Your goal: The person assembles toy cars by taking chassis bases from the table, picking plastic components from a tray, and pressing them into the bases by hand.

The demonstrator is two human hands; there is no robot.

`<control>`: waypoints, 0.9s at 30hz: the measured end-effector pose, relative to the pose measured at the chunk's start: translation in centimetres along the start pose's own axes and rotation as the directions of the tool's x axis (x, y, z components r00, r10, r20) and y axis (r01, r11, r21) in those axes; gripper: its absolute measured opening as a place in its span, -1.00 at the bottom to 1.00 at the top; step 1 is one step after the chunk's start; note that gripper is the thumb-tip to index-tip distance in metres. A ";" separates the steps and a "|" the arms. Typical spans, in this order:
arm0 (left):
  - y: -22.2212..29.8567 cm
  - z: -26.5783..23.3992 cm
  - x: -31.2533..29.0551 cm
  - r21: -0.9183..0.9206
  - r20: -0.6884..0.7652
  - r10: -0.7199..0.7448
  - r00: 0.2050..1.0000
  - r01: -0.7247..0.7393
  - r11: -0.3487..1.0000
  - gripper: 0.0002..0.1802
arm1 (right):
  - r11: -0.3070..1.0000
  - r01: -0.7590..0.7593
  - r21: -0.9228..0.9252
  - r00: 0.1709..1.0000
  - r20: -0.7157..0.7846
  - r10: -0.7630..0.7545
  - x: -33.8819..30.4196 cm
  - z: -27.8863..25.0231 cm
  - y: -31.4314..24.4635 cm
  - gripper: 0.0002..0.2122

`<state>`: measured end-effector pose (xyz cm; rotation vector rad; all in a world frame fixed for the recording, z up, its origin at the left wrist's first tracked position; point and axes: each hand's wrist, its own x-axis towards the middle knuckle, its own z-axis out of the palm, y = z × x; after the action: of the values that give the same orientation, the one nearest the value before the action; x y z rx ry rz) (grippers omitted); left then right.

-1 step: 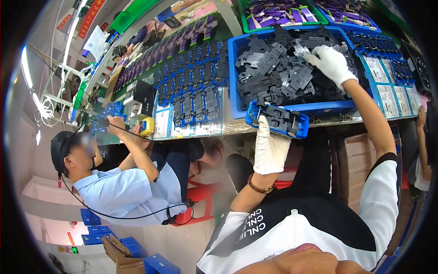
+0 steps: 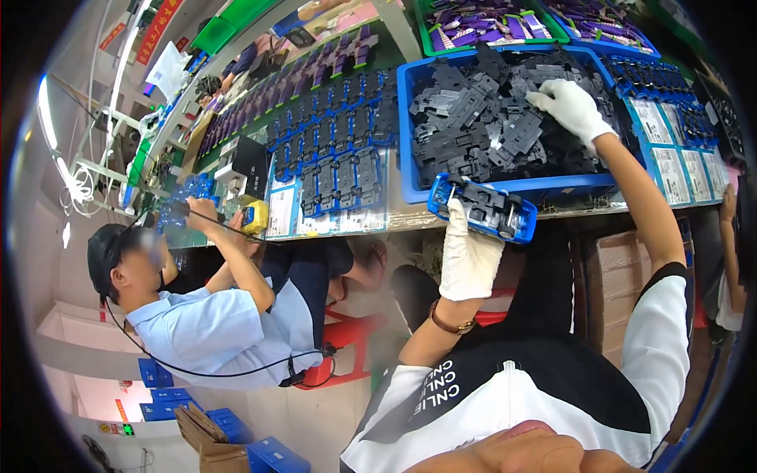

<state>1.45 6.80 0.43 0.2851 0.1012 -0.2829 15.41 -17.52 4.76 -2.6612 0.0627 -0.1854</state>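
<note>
My left hand [image 2: 468, 264], in a white glove, grips a blue toy car [image 2: 482, 206] just in front of the bin's near wall. The car lies underside up, showing dark wheels and inner parts, and my thumb presses on its near side. Over a blue bin [image 2: 505, 189] my gloved right hand [image 2: 574, 110] reaches down with bent fingers. Its fingertips touch the heap of black plastic chassis plates [image 2: 473, 102]; whatever they pinch is hidden.
Rows of blue-and-black car bodies [image 2: 339, 181] stand left of the bin. Crates of purple parts [image 2: 489, 27] sit behind it, with more car bodies [image 2: 654, 79] at right. A co-worker in light blue [image 2: 229, 331] sits at left, handling something by a yellow object [image 2: 254, 217].
The toy car in my left hand has tilted slightly, and more of its inside shows. A bright plate beside my right fingertips no longer gleams. My right hand stays nearly in place.
</note>
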 end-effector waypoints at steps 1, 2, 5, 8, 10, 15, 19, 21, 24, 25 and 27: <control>0.3 -0.1 -0.4 -0.015 0.000 -0.006 1.000 0.006 1.000 -0.46 | 0.992 0.055 0.110 0.998 -0.024 -0.053 0.7 0.4 0.2 -0.68; 0.5 -0.2 -0.6 -0.041 0.001 -0.023 1.000 0.023 0.999 -0.42 | 0.974 0.102 0.205 0.994 -0.049 -0.094 1.0 0.4 0.2 -0.70; 0.6 -0.6 -0.6 -0.096 -0.019 -0.023 1.000 0.021 0.995 -0.42 | 0.916 0.165 0.365 0.948 -0.316 -0.045 1.1 1.9 1.4 -0.68; 0.7 -0.9 -0.3 -0.156 0.049 -0.030 0.998 0.037 0.987 -0.42 | 0.822 0.024 0.569 0.972 -0.207 0.115 1.3 1.7 2.1 -0.68; 0.5 -0.2 -0.4 -0.094 0.046 -0.016 0.999 0.020 0.995 -0.41 | 0.875 0.166 0.456 0.902 -0.428 0.052 1.5 0.8 4.1 -0.65; 0.7 -1.6 -0.2 -0.105 0.063 0.032 0.998 -0.025 0.994 -0.27 | 0.891 0.247 0.380 0.912 -0.401 -0.082 -4.6 -1.6 -2.7 -0.59; -0.1 -1.4 -0.1 -0.033 0.107 0.128 0.986 -0.125 0.992 -0.18 | 0.843 0.492 -0.217 0.737 -0.411 -0.536 -13.7 0.5 -9.7 -0.62; -0.5 -1.3 -0.3 0.083 0.097 0.165 0.981 -0.173 0.981 -0.07 | 0.791 0.572 -0.217 0.728 -0.311 -0.611 -16.2 1.2 -11.8 -0.51; -1.0 -1.6 -0.4 0.125 0.163 0.155 0.974 -0.176 0.976 0.02 | 0.820 0.507 -0.267 0.778 -0.269 -0.568 -16.9 2.7 -12.7 -0.49; -1.4 -1.6 -0.8 0.170 0.099 0.167 0.981 -0.182 0.969 0.03 | 0.827 0.496 -0.263 0.786 -0.268 -0.557 -16.9 3.4 -12.7 -0.50; -2.0 -1.8 -1.0 0.114 0.061 0.133 0.989 -0.139 0.984 -0.13 | 0.823 0.489 -0.289 0.778 -0.283 -0.561 -17.1 4.0 -13.2 -0.51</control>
<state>-0.17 5.69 -1.67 0.4003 0.0126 -0.1608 -0.79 -2.63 5.21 -2.7389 -0.5943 -0.8930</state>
